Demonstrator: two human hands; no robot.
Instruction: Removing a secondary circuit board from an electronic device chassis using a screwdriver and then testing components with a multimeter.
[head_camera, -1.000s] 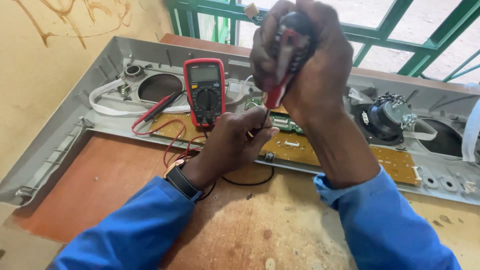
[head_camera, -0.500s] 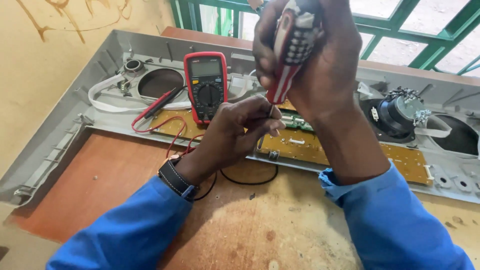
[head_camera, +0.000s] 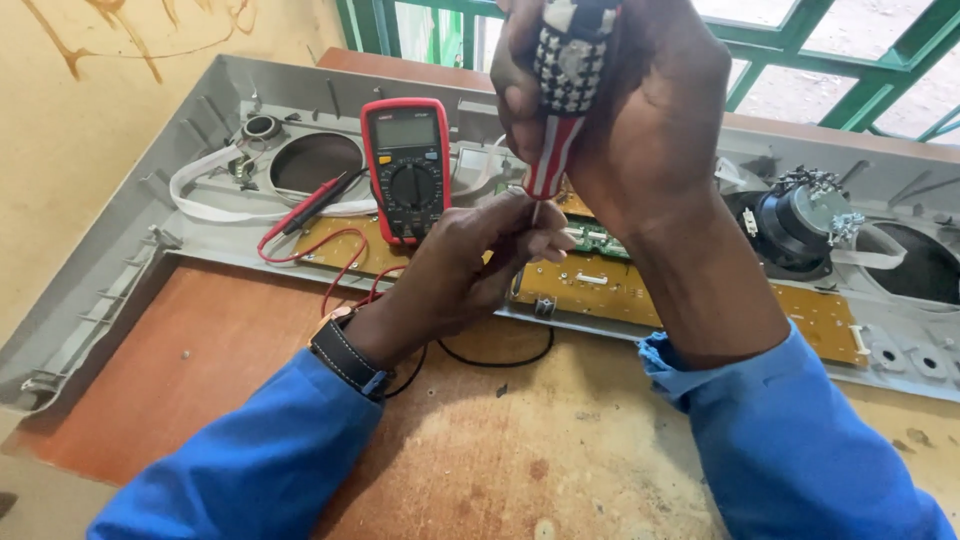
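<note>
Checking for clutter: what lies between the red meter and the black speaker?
In the head view, both hands: the right hand gripping a screwdriver, the left hand steadying its tip.

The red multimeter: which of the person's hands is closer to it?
Left. The left hand sits just right of the multimeter, fingertips pinching the screwdriver shaft. The right hand grips the screwdriver's handle higher up, farther right.

- we have one view, from the head, looking steeply down and forward.
- it sits close above the right hand (head_camera: 640, 130) and wooden table (head_camera: 520, 450).
</note>
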